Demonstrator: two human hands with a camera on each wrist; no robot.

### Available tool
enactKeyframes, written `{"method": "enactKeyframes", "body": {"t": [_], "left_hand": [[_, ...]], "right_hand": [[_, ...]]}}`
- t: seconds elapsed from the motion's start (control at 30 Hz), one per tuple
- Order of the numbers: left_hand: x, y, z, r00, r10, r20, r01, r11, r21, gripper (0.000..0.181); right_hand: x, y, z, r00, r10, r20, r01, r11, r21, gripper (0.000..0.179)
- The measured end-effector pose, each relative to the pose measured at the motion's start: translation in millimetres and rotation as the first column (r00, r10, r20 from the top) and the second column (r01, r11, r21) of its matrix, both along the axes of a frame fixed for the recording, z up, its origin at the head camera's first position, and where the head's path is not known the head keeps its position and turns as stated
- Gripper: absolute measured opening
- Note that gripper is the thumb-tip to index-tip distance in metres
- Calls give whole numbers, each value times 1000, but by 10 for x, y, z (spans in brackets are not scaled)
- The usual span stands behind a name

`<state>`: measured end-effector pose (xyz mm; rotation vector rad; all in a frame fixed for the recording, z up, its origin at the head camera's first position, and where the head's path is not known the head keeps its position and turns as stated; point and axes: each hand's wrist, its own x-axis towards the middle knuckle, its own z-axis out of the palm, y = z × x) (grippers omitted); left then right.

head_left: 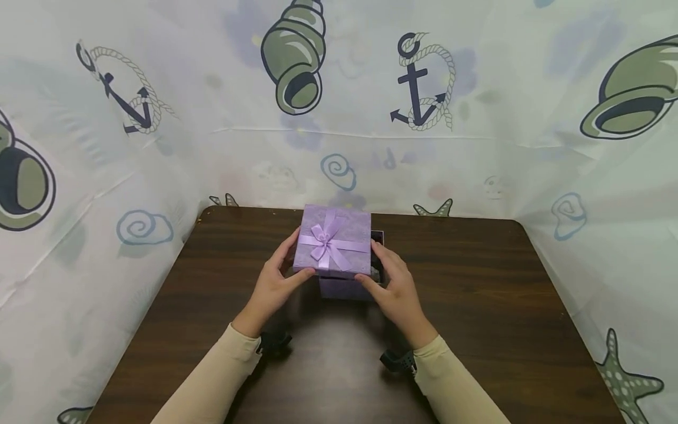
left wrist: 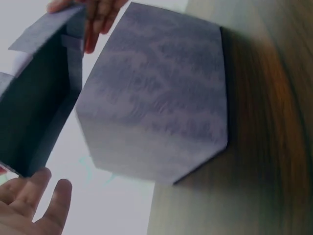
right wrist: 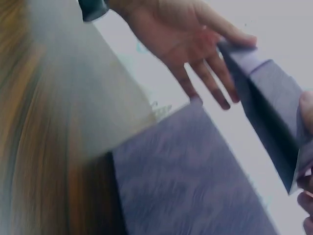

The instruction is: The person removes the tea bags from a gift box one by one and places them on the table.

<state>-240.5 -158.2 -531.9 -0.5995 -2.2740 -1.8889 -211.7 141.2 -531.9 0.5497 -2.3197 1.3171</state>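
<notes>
A purple gift box lid (head_left: 346,259) with a lilac ribbon bow (head_left: 324,241) is raised and tilted over its box (head_left: 344,289). My left hand (head_left: 272,288) holds the lid by its left side, thumb at the front edge. On the opposite side, my right hand (head_left: 398,288) grips the lid, its thumb on the front right corner. The wrist views show the lid's dark inside and the mottled purple walls of the box (left wrist: 156,83), which stands on the table. Most of the box's inside is hidden by the lid; a dark strip and something greyish show at the right.
A dark wood-grain table (head_left: 477,306) lies under both arms, its back edge just behind the box. White cloth (head_left: 371,171) printed with shells, anchors and starfish hangs around the back and sides. Each wrist wears a dark strap (head_left: 399,361).
</notes>
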Motion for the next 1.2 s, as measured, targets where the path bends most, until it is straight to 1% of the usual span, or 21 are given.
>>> {"method": "enactKeyframes", "body": {"t": [0.1, 0.2, 0.27, 0.33, 0.47, 0.57, 0.67, 0.77, 0.8, 0.87, 0.9, 1.0, 1.07, 1.1, 1.13, 1.2], "left_hand": [[27, -159, 32, 1000, 3, -5, -3, 1000, 18, 89], [46, -314, 49, 1000, 20, -4, -19, 1000, 19, 86], [56, -415, 44, 1000, 28, 4, -28, 999, 24, 85], [66, -515, 33, 999, 38, 9, -38, 999, 31, 84], [76, -702, -7, 998, 61, 22, -63, 996, 62, 82], [78, -829, -51, 995, 95, 33, -97, 993, 68, 80], [74, -948, -107, 991, 128, 49, -131, 990, 59, 78], [74, -1053, -163, 986, 153, 66, -157, 985, 64, 75], [71, -1081, -185, 986, 147, 75, -154, 984, 89, 74], [60, -1125, -243, 989, 118, 91, -131, 979, 156, 71], [53, -1142, -278, 990, 95, 102, -114, 973, 200, 69], [23, -1180, -383, 992, 33, 124, -70, 950, 303, 66], [-5, -1199, -441, 990, 22, 141, -67, 944, 324, 65], [-21, -1208, -462, 988, 20, 152, -69, 944, 324, 66], [-41, -1212, -478, 987, 19, 160, -70, 945, 320, 66], [-82, -1220, -506, 980, 3, 200, -69, 945, 321, 67]], "right_hand": [[24, -176, 98, 1000, -4, -11, 3, 1000, -14, 82], [32, -372, 145, 1000, -6, -7, 6, 999, -41, 79], [34, -515, 157, 1000, 12, 20, -10, 997, -78, 77], [34, -662, 161, 997, 50, 60, -41, 990, -138, 76], [27, -946, 166, 979, 135, 151, -90, 958, -272, 77], [16, -1142, 161, 966, 162, 200, -93, 944, -318, 78], [4, -1320, 146, 956, 201, 215, -110, 922, -371, 72], [-3, -1478, 110, 948, 242, 208, -137, 897, -420, 58], [-4, -1523, 95, 947, 251, 201, -147, 893, -425, 53], [9, -1590, 56, 945, 260, 200, -162, 900, -404, 50], [21, -1612, 36, 942, 264, 205, -170, 906, -387, 51], [83, -1639, -35, 929, 281, 241, -196, 926, -322, 63], [114, -1634, -111, 917, 296, 268, -219, 934, -282, 72], [118, -1630, -156, 912, 305, 275, -230, 934, -273, 75], [115, -1625, -206, 907, 316, 279, -242, 932, -270, 79], [98, -1612, -322, 897, 347, 273, -272, 921, -279, 83]]}}
